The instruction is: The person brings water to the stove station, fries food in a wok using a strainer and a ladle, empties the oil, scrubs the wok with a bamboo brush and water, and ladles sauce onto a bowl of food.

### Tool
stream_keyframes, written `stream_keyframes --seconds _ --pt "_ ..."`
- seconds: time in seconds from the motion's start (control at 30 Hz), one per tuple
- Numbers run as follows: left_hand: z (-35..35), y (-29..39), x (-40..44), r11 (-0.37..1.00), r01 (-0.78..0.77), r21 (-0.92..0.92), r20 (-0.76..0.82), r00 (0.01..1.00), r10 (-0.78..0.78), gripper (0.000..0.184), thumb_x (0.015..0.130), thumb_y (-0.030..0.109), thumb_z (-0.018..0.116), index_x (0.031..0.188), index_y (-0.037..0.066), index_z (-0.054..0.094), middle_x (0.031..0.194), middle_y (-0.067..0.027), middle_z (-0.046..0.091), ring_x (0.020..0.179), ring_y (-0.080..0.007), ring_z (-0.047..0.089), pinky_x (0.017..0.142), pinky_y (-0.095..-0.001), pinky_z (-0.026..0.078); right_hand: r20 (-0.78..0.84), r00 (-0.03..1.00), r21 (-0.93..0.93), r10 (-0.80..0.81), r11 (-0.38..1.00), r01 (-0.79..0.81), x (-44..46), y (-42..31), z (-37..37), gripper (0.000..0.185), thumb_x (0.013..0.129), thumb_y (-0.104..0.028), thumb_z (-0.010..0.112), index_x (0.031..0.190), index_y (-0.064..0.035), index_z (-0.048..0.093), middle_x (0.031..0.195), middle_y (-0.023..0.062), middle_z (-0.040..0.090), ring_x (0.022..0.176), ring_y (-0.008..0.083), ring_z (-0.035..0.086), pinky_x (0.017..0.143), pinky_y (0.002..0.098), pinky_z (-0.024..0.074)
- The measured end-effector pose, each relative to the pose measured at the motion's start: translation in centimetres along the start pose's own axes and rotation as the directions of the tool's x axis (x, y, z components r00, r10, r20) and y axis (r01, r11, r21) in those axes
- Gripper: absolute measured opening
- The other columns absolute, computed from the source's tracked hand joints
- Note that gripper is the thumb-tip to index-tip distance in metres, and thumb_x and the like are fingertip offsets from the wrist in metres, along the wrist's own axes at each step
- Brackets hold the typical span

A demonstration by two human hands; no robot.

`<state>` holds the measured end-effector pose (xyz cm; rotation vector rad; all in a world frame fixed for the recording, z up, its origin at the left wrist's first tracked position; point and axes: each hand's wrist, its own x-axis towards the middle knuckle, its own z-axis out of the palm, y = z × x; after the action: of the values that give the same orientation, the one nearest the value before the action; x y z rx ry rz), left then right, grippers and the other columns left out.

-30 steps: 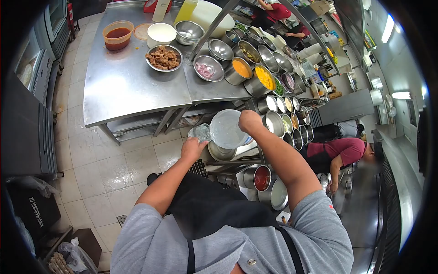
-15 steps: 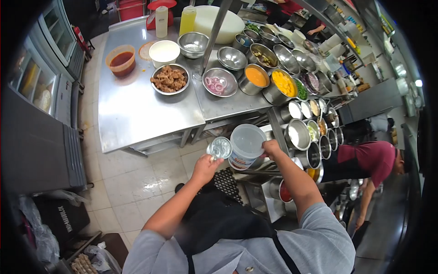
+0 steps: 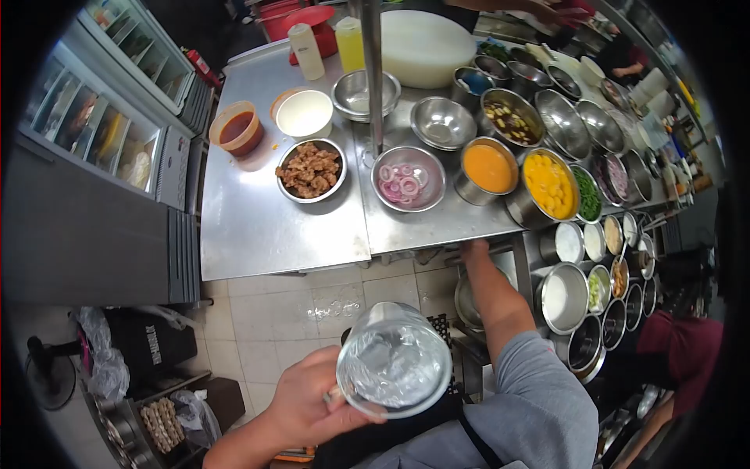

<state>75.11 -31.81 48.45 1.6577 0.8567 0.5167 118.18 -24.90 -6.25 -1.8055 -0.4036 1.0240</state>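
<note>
Holding the clear, round-rimmed cup (image 3: 394,361) is the left grip (image 3: 312,400).

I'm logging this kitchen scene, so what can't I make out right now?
All in the head view:
Right hand: fingers hidden under the table edge; any grip unseen.
Clear cup: gripped part covered by the left hand.
White bottle: print too small.
Maroon-shirted co-worker: cut off by the dark lens border.

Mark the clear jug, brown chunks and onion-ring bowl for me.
Clear jug (image 3: 357,350): head view, its side wall.
Brown chunks (image 3: 311,170): head view, middle of the pile.
Onion-ring bowl (image 3: 434,184): head view, bare inner wall.
</note>
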Motion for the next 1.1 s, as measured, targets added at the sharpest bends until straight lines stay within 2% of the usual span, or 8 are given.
stream_keyframes --seconds 0.07,0.2,0.3,0.37,0.63,0.8,0.9,1.1 --pt "-0.1 1.9 0.4 0.986 -0.157 0.065 -0.015 0.987 0.158 0.024 0.066 0.02 0.076 0.078 0.004 0.064 0.081 -0.0084 0.061 0.075 -0.0254 0.06 0.07 -0.0321 0.048 -0.02 0.96 0.56 -0.278 0.793 0.241 4.6 2.5 1.1 0.051 0.088 -0.048 0.043 0.118 -0.0062 0.048 0.117 0.0082 0.054 0.103 0.0238 0.053 0.089 0.0403 0.0437" --pt "-1.5 4.3 -0.3 0.963 -0.197 0.185 0.1 0.978 0.18 0.048 0.061 0.026 0.083 0.094 -0.003 0.064 0.097 -0.0179 0.064 0.086 -0.0273 0.064 0.074 -0.032 0.05 0.322 0.945 0.609 -0.061 0.777 -0.158 1.7 -1.4 1.0 0.046 0.087 -0.041 0.049 0.121 -0.0085 0.046 0.121 0.0071 0.05 0.109 0.0236 0.048 0.089 0.0437 0.0435" --pt "-2.5 6.0 -1.3 0.96 -0.208 0.19 0.142 0.973 0.183 0.05 0.063 0.027 0.082 0.096 -0.005 0.063 0.095 -0.0188 0.064 0.086 -0.0275 0.065 0.073 -0.0323 0.051 0.505 0.862 0.592 0.047 0.708 -0.386 -4.3 -7.7 -0.1 0.045 0.087 -0.036 0.053 0.122 -0.01 0.045 0.123 0.0064 0.047 0.113 0.0234 0.045 0.089 0.046 0.0433" --pt "-3.4 6.5 -2.2 0.923 -0.322 0.21 0.163 0.943 0.291 0.05 0.064 0.026 0.081 0.096 -0.006 0.061 0.09 -0.0169 0.063 0.082 -0.0262 0.065 0.071 -0.0325 0.052 0.074 0.949 0.206 0.307 0.926 -0.316 -11.8 -12.0 0.9 0.049 0.086 -0.04 0.055 0.122 -0.0077 0.046 0.121 0.0081 0.046 0.11 0.027 0.046 0.085 0.0478 0.0449" --pt "-7.2 8.2 -6.0 0.708 -0.694 0.129 0.287 0.71 0.644 0.028 0.065 0.019 0.074 0.07 -0.001 0.056 0.073 -0.0102 0.056 0.066 -0.025 0.059 0.061 -0.0323 0.049 -0.137 0.838 -0.175 0.528 0.82 -0.545 -23.6 0.0 -7.4 0.049 0.081 -0.03 0.064 0.119 -0.0037 0.048 0.113 0.0161 0.05 0.096 0.0319 0.053 0.078 0.0496 0.0476" --pt "-8.3 9.5 -8.0 0.648 -0.753 0.112 0.216 0.655 0.724 0.028 0.062 0.016 0.068 0.06 -0.001 0.047 0.064 -0.0104 0.049 0.057 -0.0245 0.055 0.054 -0.0331 0.049 -0.185 0.78 -0.034 0.597 0.79 -0.613 -28.3 6.4 -12.5 0.037 0.082 -0.022 0.062 0.115 -0.0077 0.053 0.113 0.0157 0.053 0.094 0.033 0.056 0.075 0.0475 0.0496" --pt "-8.1 9.1 -9.4 0.527 -0.847 0.068 0.075 0.531 0.844 0.019 0.054 0.011 0.059 0.061 -0.002 0.048 0.065 -0.0118 0.046 0.056 -0.0253 0.048 0.049 -0.0345 0.04 -0.178 0.73 0.022 0.66 0.744 -0.668 -30.1 8.6 -12.3 0.03 0.084 -0.019 0.06 0.112 -0.0089 0.057 0.115 0.0149 0.055 0.092 0.0311 0.056 0.075 0.0438 0.0512" --pt "-9.4 8.8 -11.4 0.407 -0.909 0.089 -0.016 0.407 0.913 0.018 0.049 0.008 0.055 0.062 -0.003 0.049 0.065 -0.0125 0.044 0.054 -0.0261 0.043 0.045 -0.0349 0.033 -0.142 0.769 -0.119 0.624 0.76 -0.639 -32.0 6.3 -8.1 0.026 0.083 -0.019 0.062 0.104 -0.0023 0.061 0.097 0.013 0.058 0.083 0.0273 0.056 0.069 0.0407 0.0516"
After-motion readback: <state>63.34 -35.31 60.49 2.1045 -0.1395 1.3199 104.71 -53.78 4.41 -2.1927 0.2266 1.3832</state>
